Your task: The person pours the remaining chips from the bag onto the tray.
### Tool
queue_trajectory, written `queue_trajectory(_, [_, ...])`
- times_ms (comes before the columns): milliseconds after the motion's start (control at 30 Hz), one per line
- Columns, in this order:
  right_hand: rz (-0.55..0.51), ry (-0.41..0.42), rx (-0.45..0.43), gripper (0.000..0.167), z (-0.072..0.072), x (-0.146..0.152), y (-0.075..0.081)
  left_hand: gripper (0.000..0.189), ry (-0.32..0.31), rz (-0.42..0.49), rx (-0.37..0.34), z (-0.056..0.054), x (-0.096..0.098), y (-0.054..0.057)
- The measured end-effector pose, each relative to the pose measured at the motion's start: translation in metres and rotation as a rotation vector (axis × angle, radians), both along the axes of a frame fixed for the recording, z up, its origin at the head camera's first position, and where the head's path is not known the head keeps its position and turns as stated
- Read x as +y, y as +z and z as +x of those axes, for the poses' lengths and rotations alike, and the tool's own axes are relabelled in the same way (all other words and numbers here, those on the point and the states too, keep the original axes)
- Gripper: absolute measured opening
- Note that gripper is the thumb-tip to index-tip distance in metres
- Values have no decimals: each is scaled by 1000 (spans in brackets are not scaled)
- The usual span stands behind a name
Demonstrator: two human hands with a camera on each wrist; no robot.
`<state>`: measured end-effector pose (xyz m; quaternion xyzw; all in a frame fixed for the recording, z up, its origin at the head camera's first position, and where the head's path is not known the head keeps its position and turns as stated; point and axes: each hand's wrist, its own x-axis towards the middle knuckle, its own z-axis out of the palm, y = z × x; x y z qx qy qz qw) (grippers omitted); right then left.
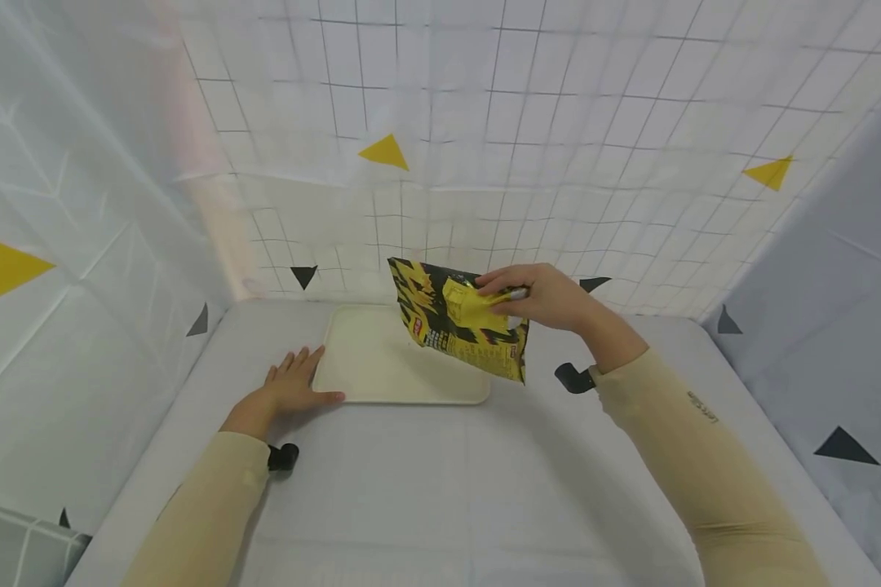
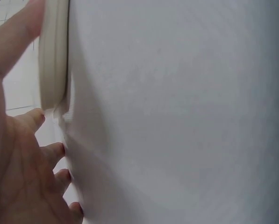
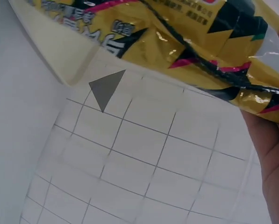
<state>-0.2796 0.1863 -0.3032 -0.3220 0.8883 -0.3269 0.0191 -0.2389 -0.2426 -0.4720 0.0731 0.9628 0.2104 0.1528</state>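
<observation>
A yellow and black snack bag (image 1: 440, 314) hangs tilted above the right part of a cream rectangular tray (image 1: 374, 371). My right hand (image 1: 551, 297) grips the bag on its upper right side, thumb and fingers on the packet. In the right wrist view the crinkled bag (image 3: 162, 42) fills the top, with fingers at the right edge. My left hand (image 1: 286, 393) is at the tray's left side, fingers spread. The left wrist view has the thumb against the tray's edge (image 2: 55, 56) and the index fingertip at its corner.
The tray lies near the back of a white-covered table (image 1: 411, 489). Behind it hangs a white gridded sheet (image 1: 558, 122) with yellow and black triangles, and more sheeting closes off both sides. Black wrist cameras sit on the left (image 1: 284, 458) and right (image 1: 574, 378) wrists.
</observation>
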Motion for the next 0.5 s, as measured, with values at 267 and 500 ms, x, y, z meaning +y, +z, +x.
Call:
queue_trajectory(267, [-15, -19, -18, 25, 1, 0, 2, 116, 6, -5, 10, -1, 0, -1])
queue_trajectory(500, [-14, -27, -30, 26, 4, 3, 5, 116, 6, -6, 4, 0, 0, -1])
